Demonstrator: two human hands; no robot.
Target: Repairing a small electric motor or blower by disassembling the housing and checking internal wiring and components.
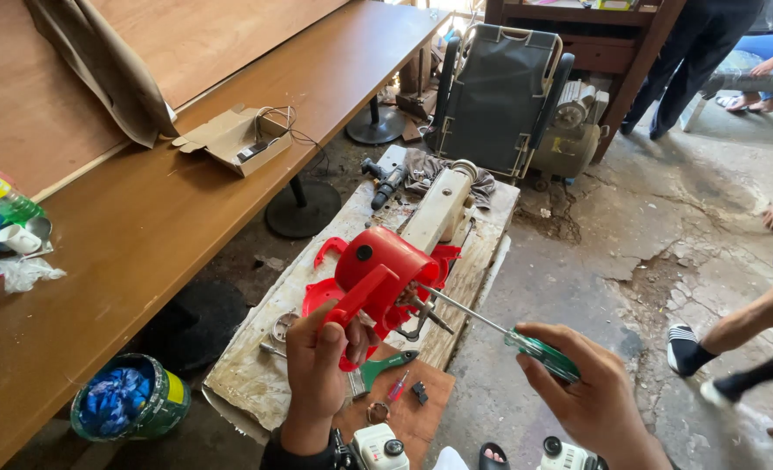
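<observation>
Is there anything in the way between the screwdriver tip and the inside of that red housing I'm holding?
Nothing visible blocks it. The screwdriver in the right hand runs straight across open air into the open side of the red housing, which the left hand holds by its handle. Where the tip lands among the metal parts inside cannot be made out.

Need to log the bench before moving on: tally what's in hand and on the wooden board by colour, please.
Red: 2, the red housing in the left hand and a small red tool
Green: 2, the screwdriver in the right hand and a green-handled tool
Cream: 1, the motor body
Total: 5
</observation>
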